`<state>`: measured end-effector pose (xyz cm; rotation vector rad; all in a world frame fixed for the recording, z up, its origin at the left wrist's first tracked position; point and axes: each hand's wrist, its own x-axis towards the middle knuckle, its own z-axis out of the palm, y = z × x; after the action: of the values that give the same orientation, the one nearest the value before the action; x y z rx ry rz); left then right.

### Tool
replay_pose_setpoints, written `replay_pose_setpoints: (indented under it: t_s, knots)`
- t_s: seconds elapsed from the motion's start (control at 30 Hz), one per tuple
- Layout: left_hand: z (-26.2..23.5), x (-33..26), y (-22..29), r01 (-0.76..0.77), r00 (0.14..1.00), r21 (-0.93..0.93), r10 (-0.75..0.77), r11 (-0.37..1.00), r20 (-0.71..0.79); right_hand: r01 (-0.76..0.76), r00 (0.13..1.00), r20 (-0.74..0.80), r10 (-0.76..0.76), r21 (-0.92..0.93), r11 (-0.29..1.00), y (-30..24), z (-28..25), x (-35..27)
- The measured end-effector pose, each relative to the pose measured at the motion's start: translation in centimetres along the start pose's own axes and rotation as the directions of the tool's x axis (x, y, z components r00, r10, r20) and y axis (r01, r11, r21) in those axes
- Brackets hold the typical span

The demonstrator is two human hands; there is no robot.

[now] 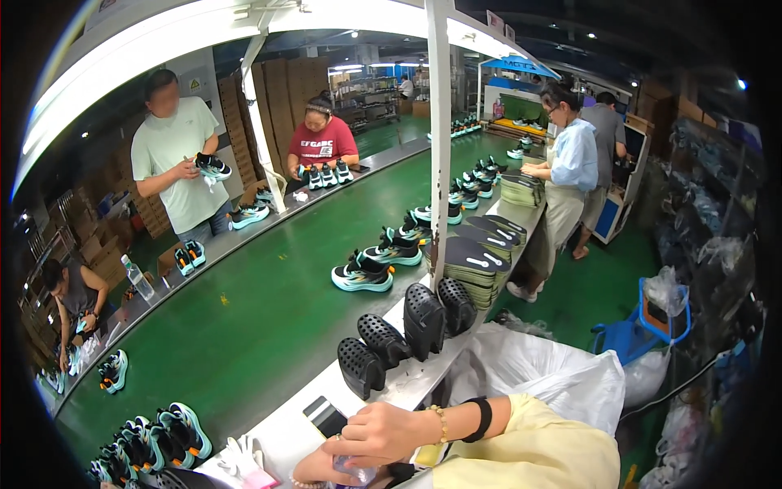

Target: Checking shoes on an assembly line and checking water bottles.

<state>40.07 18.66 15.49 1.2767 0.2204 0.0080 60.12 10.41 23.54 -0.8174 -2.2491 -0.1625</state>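
At the lower edge my right hand (pixel 379 436) is closed, its fingers curled down over my left hand (pixel 319 468). Between them a clear plastic object (pixel 355 470) shows in part, with a purplish patch. My left hand is curled round its side, and most of its fingers are hidden. Just beyond lies a flat dark-faced device (pixel 325 416) on the white bench top (pixel 281 432). White gloves (pixel 239 458) and a pink item (pixel 259 478) lie to the left. Several black perforated clog-like pieces (pixel 383 342) stand on end in a row ahead.
A green conveyor belt (pixel 236 326) runs along the bench, carrying sneakers (pixel 362 273). Stacked insoles (pixel 481 257) sit beside a white post (pixel 438 122). White plastic bags (pixel 546 375) and a blue chair (pixel 643 326) are to my right. Several co-workers (pixel 179 163) work along the belt.
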Motion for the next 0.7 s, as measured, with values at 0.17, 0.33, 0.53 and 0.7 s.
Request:
replay_pose_setpoints:
  t_s: [0.17,0.33,0.53,0.7]
  knots:
    - [0.5,3.5,2.9,-0.157,0.959,0.055,0.138,0.986,0.249,0.176,0.969,-0.174,-0.173,0.001,0.984,0.0,-2.5,0.3]
    - [2.8,5.1,5.4,-0.169,0.929,0.014,0.155,0.985,0.336,0.147,0.912,-0.345,-0.222,-0.232,0.962,0.6,-5.4,-2.3]
    - [3.5,3.4,7.9,-0.28,0.952,-0.125,0.292,0.952,0.091,-0.43,0.541,-0.713,0.446,0.222,0.875,2.4,-8.3,-6.7]
    - [6.8,0.1,15.7,-0.676,0.567,0.63,0.816,0.383,0.112,-0.609,0.224,-0.697,0.682,0.446,0.656,2.5,-6.4,-11.4]
